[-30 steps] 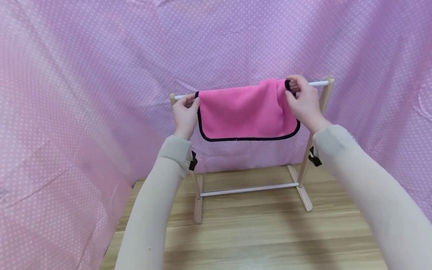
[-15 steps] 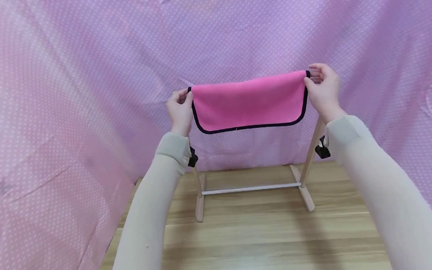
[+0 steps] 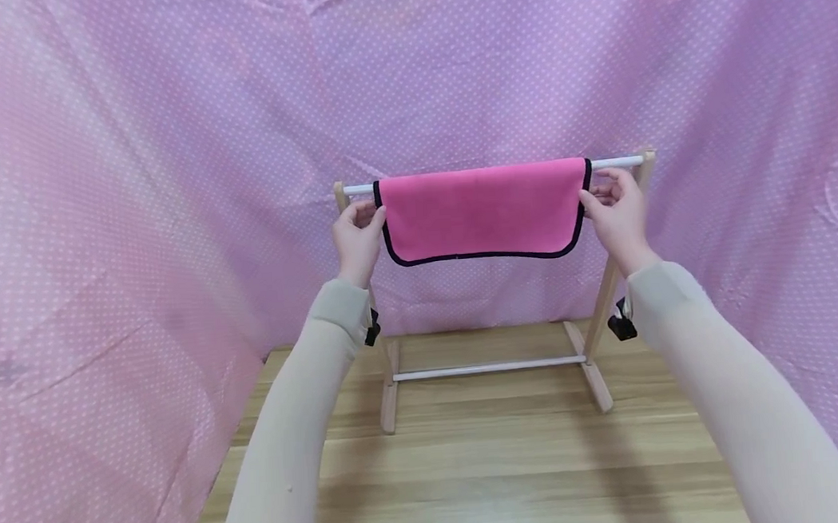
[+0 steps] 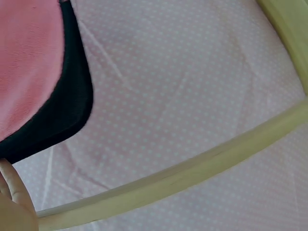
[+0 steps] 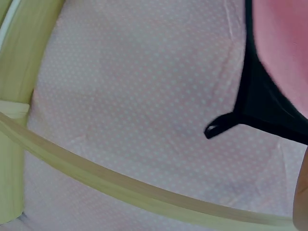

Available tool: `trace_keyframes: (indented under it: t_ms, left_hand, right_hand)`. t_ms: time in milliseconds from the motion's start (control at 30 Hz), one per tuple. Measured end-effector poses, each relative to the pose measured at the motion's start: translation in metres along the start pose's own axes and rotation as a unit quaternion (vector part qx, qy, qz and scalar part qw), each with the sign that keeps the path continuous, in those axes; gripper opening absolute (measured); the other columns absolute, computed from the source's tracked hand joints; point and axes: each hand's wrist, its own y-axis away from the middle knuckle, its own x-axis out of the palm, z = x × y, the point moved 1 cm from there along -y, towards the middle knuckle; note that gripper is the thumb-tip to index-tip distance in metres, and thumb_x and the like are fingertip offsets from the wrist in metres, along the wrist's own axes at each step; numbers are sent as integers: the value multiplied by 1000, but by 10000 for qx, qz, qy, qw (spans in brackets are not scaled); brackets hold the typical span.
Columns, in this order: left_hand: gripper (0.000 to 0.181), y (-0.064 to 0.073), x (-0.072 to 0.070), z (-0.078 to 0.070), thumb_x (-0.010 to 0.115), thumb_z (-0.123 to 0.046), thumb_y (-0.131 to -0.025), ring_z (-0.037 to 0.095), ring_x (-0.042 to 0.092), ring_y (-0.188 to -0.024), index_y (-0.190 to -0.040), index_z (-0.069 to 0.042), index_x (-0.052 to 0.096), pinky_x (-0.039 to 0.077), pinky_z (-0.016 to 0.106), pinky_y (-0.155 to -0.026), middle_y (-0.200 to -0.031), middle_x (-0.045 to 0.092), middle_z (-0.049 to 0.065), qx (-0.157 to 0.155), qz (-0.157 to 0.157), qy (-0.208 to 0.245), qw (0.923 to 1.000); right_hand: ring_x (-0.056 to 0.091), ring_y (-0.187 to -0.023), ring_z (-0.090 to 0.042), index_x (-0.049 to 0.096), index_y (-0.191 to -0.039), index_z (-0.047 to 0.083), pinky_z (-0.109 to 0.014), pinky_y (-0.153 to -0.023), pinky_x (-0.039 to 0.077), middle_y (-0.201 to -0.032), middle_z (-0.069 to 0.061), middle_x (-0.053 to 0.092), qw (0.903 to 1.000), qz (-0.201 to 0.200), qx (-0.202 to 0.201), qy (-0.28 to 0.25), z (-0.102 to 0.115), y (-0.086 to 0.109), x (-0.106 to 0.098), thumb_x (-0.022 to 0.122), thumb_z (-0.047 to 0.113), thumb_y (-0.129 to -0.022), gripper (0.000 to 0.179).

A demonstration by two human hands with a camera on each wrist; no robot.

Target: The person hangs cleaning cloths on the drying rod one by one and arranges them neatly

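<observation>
A pink cloth (image 3: 484, 213) with black edging hangs folded over the white top rod (image 3: 618, 163) of a wooden rack. My left hand (image 3: 357, 240) pinches its left side edge just under the rod. At the opposite edge my right hand (image 3: 618, 219) holds the cloth between thumb and fingers. In the left wrist view the cloth's rounded black corner (image 4: 72, 108) shows beside part of the left hand (image 4: 17, 202). A small black loop (image 5: 221, 125) sticks out from the corner of the cloth in the right wrist view.
The rack's wooden feet (image 3: 597, 386) stand on a wood-grain table (image 3: 490, 473), joined by a low white crossbar (image 3: 490, 367). Wooden posts (image 3: 602, 306) rise at both sides. Pink polka-dot fabric (image 3: 167, 149) surrounds the table at the back and sides.
The cloth was bunched at its right end, then lifted and pulled wide as my right hand moved right. Both hands have since come down, and it lies smooth over the rod.
</observation>
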Motion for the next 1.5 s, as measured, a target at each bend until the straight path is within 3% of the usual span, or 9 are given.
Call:
trace_keyframes:
  t_ms: [233,433,767,900,1067,1233,1333,1433,1500]
  left_hand:
    - [25,12,-3,17,65,-7,-89,3,55,-78,-109,8,63,48,14,-74,-101,65,19,-119,259,5,9996]
    - [27,20,-3,26,60,-9,-93,19,58,-98,-113,9,59,50,26,-91,-114,59,22,-179,636,18,9978]
    - [30,23,-3,35,54,-9,-96,29,47,-127,-119,9,57,38,35,-108,-137,45,19,-272,957,123,9950]
    - [31,21,-6,43,51,-6,-97,26,47,-128,-123,11,53,39,32,-108,-140,46,19,-515,1266,589,9889]
    - [31,22,-10,48,51,-8,-97,14,54,-107,-122,11,54,43,28,-102,-125,56,21,-676,1485,376,9859]
    - [31,24,-12,48,54,-14,-97,5,52,-89,-117,8,57,44,26,-93,-101,61,5,-715,1610,118,9843]
    - [31,25,-13,49,55,-14,-96,4,52,-86,-116,9,57,44,25,-91,-91,60,-6,-727,1675,192,9830]
    - [29,27,-15,51,55,-12,-96,3,54,-84,-114,11,57,46,26,-93,-85,59,-11,-787,1718,339,9814]
    - [28,29,-16,52,56,-11,-95,3,55,-83,-112,12,57,46,28,-95,-83,60,-12,-819,1728,434,9806]
  right_hand:
    - [50,-80,8,59,-108,3,-8,-76,42,-82,26,52,9973,239,125,677,-22,13,-4,64,18,-90,24]
    - [46,-86,7,60,-107,2,-13,-78,37,-84,29,49,9930,716,445,823,-33,19,-10,61,32,-92,33]
    - [44,-109,-10,63,-103,10,-47,-110,28,-93,24,52,9849,1391,785,666,-40,19,-10,58,41,-92,34]
    - [40,-125,-24,59,-120,2,-50,-113,24,-117,2,60,9825,1498,901,650,-41,19,-10,53,40,-94,47]
    - [17,-142,-37,33,-141,-9,-51,-118,11,-151,-25,27,9759,1768,1159,536,-43,19,-12,45,41,-97,67]
    - [14,-144,-32,29,-142,-7,-45,-120,6,-151,-22,23,9723,1961,1270,83,-44,19,-12,44,41,-98,67]
    - [20,-143,-26,36,-143,3,-44,-120,8,-150,-10,35,9727,1982,1211,19,-45,20,-13,46,41,-97,61]
    - [41,-128,-14,60,-122,27,-36,-116,19,-123,11,61,9740,1958,1133,-118,-48,23,-13,49,38,-97,30]
    - [49,-108,-3,64,-98,35,-23,-107,29,-97,23,63,9738,1949,1089,-423,-50,25,-13,50,33,-97,15]
